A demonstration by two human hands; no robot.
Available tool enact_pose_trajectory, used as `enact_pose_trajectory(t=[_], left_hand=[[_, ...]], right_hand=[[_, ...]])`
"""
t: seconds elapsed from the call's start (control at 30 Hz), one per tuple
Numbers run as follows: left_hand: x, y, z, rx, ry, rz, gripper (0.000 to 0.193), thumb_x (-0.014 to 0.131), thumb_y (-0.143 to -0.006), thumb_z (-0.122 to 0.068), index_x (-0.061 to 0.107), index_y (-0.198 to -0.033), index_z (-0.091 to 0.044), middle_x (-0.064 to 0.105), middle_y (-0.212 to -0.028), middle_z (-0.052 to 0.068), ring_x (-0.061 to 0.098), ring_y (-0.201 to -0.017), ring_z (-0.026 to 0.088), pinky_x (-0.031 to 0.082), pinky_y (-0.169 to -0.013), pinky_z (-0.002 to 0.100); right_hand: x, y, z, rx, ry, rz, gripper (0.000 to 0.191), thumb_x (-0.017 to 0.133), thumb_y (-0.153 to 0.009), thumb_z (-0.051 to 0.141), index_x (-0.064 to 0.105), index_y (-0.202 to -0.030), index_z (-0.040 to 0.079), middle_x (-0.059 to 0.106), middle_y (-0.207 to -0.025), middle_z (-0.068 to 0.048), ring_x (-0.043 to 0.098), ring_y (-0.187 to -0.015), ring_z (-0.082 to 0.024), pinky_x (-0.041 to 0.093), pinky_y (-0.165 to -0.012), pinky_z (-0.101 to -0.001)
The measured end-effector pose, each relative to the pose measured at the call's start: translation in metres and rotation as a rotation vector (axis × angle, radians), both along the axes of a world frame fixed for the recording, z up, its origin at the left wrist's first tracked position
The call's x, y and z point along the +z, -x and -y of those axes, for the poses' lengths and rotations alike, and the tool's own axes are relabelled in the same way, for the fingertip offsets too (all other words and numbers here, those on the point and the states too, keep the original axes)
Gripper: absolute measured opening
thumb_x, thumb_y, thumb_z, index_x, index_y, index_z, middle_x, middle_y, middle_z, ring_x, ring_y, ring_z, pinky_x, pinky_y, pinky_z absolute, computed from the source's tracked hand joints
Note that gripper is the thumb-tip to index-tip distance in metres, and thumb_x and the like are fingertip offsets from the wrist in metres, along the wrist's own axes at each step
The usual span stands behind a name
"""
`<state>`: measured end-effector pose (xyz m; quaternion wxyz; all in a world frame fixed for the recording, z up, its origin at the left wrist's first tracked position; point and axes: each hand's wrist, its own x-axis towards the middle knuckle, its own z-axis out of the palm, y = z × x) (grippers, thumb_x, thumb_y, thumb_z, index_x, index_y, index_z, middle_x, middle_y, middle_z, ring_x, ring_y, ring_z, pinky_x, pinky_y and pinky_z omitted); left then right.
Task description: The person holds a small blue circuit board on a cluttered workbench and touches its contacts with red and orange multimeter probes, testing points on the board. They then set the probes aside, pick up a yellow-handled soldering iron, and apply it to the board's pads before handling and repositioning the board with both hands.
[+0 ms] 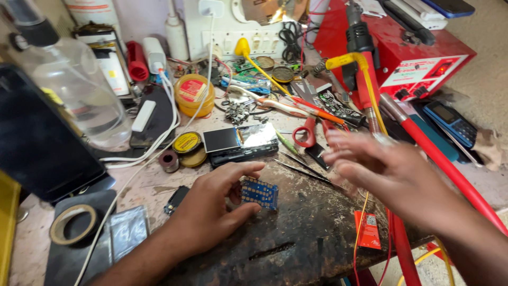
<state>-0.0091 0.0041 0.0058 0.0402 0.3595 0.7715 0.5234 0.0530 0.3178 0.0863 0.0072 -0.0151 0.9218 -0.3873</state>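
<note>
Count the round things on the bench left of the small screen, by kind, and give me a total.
Round tins: 3, the orange one and two yellow-lidded ones
Tape rolls: 2, large and small
Total: 5

keypad board [260, 193] | small blue rectangle, rows of gold contact dots | tilted up on edge, pinched between fingers [239, 212] | over the dark worn surface [307, 238]
</note>
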Motion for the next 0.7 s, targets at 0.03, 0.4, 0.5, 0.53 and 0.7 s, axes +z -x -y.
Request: enact_pose_trajectory(t=[0.03,0.4,0.5,0.53,0.7], left_hand=[[0.0,0.001,-0.001,-0.008,-0.023,0.038,0.067,0.081,-0.077,-0.012,0.059,-0.14,-0.014,0.073,-0.114,0.002,0.067,-0.077,0.012,0.058,-0.069,0.029],[-0.003,0.0,-0.007,0.024,-0.022,0.397,0.061,0.081,-0.077,-0.008,0.065,-0.135,-0.014,0.071,-0.091,0.001,0.061,-0.072,0.004,0.055,-0.066,0.023],[-0.004,0.001,-0.006,0.0,-0.061,0.325,0.057,0.079,-0.079,-0.007,0.064,-0.135,-0.012,0.072,-0.094,-0.001,0.064,-0.076,0.002,0.056,-0.07,0.021],[-0.004,0.002,-0.005,-0.014,-0.086,0.297,0.057,0.078,-0.08,-0.007,0.063,-0.135,-0.011,0.073,-0.096,-0.002,0.065,-0.079,0.002,0.057,-0.072,0.021],[-0.004,0.005,-0.003,-0.056,-0.161,0.448,0.056,0.072,-0.085,-0.004,0.061,-0.14,-0.01,0.071,-0.102,-0.002,0.062,-0.08,0.002,0.053,-0.072,0.021]], right_hand=[[0.0,-0.022,-0.012,-0.042,-0.039,-0.136,0.043,0.065,-0.092,0.019,0.068,-0.134,0.007,0.077,-0.108,-0.009,0.079,-0.084,-0.013,0.064,-0.067,-0.0309],[-0.063,-0.057,-0.174,-0.8,-0.437,0.104,0.044,0.075,-0.092,0.049,0.079,-0.11,0.008,0.077,-0.089,-0.012,0.072,-0.073,-0.022,0.054,-0.069,-0.0363],[-0.074,-0.065,-0.177,-0.778,-0.556,0.131,0.041,0.077,-0.087,0.046,0.082,-0.109,0.011,0.076,-0.087,-0.01,0.073,-0.072,-0.022,0.055,-0.071,-0.0368],[-0.073,-0.066,-0.18,-0.759,-0.581,0.103,0.039,0.077,-0.087,0.044,0.083,-0.108,0.012,0.075,-0.087,-0.01,0.073,-0.072,-0.022,0.056,-0.071,-0.0368],[-0.076,-0.059,-0.212,-0.458,-0.072,-0.395,0.042,0.075,-0.101,0.034,0.068,-0.116,-0.004,0.073,-0.108,-0.011,0.068,-0.082,-0.013,0.053,-0.082,-0.0286]])
